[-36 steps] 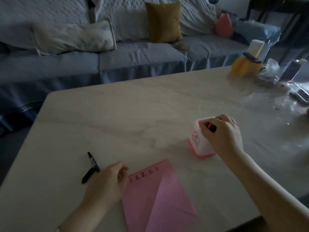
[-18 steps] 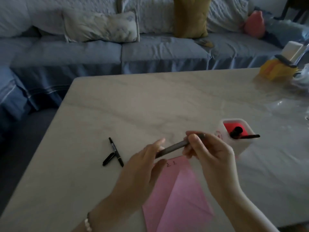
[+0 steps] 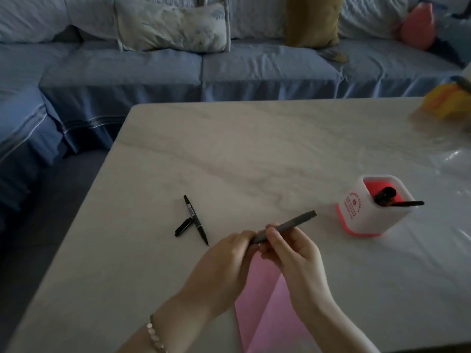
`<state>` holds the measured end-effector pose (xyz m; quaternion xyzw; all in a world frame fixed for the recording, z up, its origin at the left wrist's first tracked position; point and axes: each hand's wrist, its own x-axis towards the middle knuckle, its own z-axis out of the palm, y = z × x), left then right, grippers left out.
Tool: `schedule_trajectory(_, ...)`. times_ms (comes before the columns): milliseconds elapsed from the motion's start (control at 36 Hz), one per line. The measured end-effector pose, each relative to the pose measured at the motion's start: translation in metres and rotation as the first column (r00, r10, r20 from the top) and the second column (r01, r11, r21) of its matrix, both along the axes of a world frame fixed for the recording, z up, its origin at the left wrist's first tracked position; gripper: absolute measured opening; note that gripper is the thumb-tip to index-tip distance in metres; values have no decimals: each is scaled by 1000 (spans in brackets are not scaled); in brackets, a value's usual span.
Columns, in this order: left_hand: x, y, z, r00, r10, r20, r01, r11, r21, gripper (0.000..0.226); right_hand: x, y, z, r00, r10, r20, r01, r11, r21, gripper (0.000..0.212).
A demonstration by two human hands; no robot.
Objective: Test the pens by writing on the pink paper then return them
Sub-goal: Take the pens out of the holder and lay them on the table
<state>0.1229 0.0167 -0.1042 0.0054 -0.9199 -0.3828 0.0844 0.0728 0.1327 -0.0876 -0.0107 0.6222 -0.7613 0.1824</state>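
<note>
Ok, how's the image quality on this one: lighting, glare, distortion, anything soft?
Head view: dim and underexposed, with a bluish cast. Glare shows only on the table at far right. Wide-angle bending curves the sofa and the table edges. The yellow object at the right edge is soft. The grey pen, held in both hands (left hand, right hand), reads clearly, as does the holder.

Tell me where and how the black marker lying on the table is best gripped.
Likely the mid-barrel of the black marker, pinched from above across its width. It lies flat on the table, uncapped, its loose cap touching the left side, so thumb and finger should straddle the barrel above that cap, clear of both tips.
</note>
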Motion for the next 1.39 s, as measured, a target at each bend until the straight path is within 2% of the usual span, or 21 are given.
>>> schedule_trajectory(250,1,-3,-6,997,-75,-19,73,993,-96,34,3,1,-8,991,-3,-131,14,996,85,12)
schedule_trajectory(361,2,-7,-7,998,-69,-9,67,992,-106,36,4,1,-9,991,37,-126,-29,997,69,9)
schedule_trajectory(417,4,-8,-8,999,-42,12,43,997,-65,32,4,0,-9,990,61,-125,-52,996,74,8)
schedule_trajectory(528,7,-9,-9,996,71,60,-75,994,74,26,3,-6,-7,985,125,-115,-118,991,68,19)
schedule_trajectory(611,12,-17,-11,981,172,86,-183,973,143,33,-12,-12,-8,984,66,-166,-48,993,109,18)
schedule_trajectory(694,22,-33,-18,963,242,118,-258,955,147,38,-41,-21,-11,974,89,-210,-37,969,243,18)
schedule_trajectory(778,34,-47,-24,948,295,115,-311,937,160,43,-69,-39,-17,944,296,-146,-208,876,436,14)
schedule_trajectory(833,41,-54,-27,934,341,105,-356,913,199,45,-81,-55,-27,914,384,-131,-258,800,541,14)
schedule_trajectory(944,48,-63,-29,896,438,77,-441,851,286,33,-89,-86,-43,865,458,-203,-194,680,707,19)
schedule_trajectory(1028,50,-71,-30,850,524,55,-522,822,226,20,-88,-102,-49,833,513,-206,-171,594,786,21)
schedule_trajectory(1083,49,-74,-31,836,545,63,-545,810,215,18,-88,-108,-53,815,547,-189,-154,519,841,22)
schedule_trajectory(1139,44,-77,-31,835,547,59,-548,819,170,18,-87,-109,-56,811,550,-197,-127,495,860,22)
schedule_trajectory(1278,17,-80,-29,870,483,-97,-492,863,-116,11,-81,-95,-60,848,477,-232,-111,588,801,33)
schedule_trajectory(1389,-15,-77,-28,896,438,-67,-434,838,-330,9,-76,-64,-56,871,433,-233,-112,636,764,28)
